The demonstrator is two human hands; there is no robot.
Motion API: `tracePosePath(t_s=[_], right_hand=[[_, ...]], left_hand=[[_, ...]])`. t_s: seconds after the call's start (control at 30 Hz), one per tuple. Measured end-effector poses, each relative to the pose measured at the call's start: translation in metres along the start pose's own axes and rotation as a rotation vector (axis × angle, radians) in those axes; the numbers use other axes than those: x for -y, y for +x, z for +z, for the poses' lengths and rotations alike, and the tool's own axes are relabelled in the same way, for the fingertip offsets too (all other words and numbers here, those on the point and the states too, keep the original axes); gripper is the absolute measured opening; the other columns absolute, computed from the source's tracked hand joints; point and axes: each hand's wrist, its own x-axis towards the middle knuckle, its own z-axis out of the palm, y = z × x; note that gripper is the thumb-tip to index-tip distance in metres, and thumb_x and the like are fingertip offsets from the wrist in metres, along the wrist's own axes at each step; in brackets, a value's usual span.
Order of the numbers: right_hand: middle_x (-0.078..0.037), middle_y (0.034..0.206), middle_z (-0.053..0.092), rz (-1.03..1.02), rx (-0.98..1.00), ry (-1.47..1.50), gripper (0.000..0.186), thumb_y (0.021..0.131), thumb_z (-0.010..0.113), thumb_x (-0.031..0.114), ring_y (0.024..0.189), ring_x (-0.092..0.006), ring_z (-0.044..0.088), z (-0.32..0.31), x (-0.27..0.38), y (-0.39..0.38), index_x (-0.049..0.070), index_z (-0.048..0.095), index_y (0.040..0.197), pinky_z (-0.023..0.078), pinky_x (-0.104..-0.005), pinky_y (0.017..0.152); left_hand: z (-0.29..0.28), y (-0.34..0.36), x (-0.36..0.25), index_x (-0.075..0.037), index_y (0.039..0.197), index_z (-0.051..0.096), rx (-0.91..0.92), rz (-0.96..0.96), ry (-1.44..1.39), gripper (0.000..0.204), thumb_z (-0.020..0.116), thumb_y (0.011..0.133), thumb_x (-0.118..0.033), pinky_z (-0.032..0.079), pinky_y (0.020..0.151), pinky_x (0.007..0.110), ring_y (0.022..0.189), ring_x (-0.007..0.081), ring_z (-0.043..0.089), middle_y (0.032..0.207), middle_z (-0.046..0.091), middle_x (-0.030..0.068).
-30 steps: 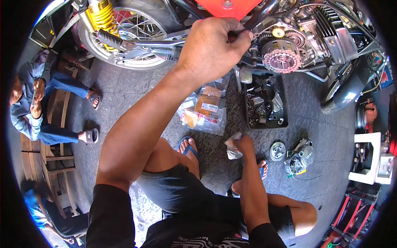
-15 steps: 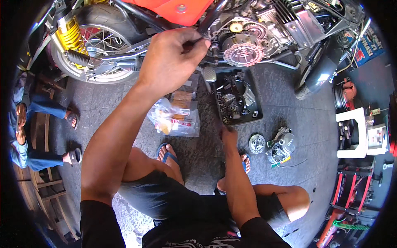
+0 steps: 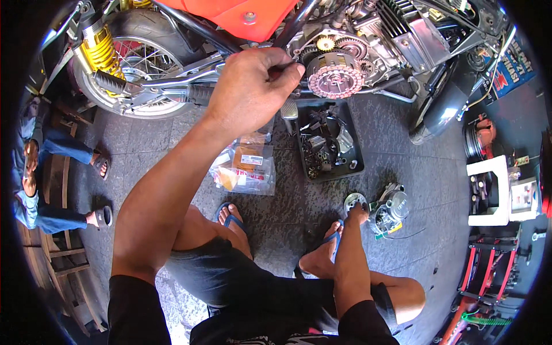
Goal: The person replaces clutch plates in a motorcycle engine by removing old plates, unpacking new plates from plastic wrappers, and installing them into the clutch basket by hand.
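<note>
My left hand (image 3: 261,80) is closed in a pinch beside the open motorcycle engine, left of the clutch pack (image 3: 335,77) with its ring of friction plates. Whatever is between its fingertips is hidden. Down on the floor my right hand (image 3: 360,213) has its fingers closed at the right edge of a round silver clutch pressure plate (image 3: 352,200). Right beside that hand lies the engine side cover (image 3: 391,211), a bulky metal casing with a bit of green gasket at its lower edge.
A black parts tray (image 3: 330,172) full of loose metal pieces stands under the engine. Clear plastic packets (image 3: 251,172) lie left of it. The rear wheel (image 3: 144,69) is at upper left, a white stool (image 3: 489,192) at right. Another person (image 3: 63,152) sits at the left.
My right hand has moved from below the tray, right and down, to the pressure plate. My left hand has shifted slightly right and down, still pinched. The view has shifted a little.
</note>
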Motion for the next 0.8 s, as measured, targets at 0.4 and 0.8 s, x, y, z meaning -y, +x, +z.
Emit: tracePosePath(t_s=[0.4,0.8], right_hand=[[-0.021,0.09,0.071,-0.443,0.045,-0.354,0.031,0.093,0.056,0.028,0.085,-0.0395,0.069,-0.01,0.077,-0.105,0.002,0.073,0.094,0.054,-0.0471,0.076],[-0.023,0.091,0.068,-0.699,0.828,-0.191,0.026,0.095,0.056,0.026,0.084,-0.0441,0.066,0.043,0.135,-0.279,0.005,0.071,0.102,0.051,-0.0514,0.073]], left_hand=[[-0.001,-0.002,-0.001,0.001,0.09,0.067,-0.002,-0.007,-0.006,0.024,0.066,0.094,-0.023,0.043,0.056,0.025,0.064,0.0057,0.054,0.074,0.066,0.0045],[-0.002,-0.004,0.002,0.002,0.088,0.066,0.079,-0.029,0.046,0.025,0.066,0.094,-0.022,0.044,0.059,0.026,0.065,0.0067,0.054,0.071,0.064,0.0041]])
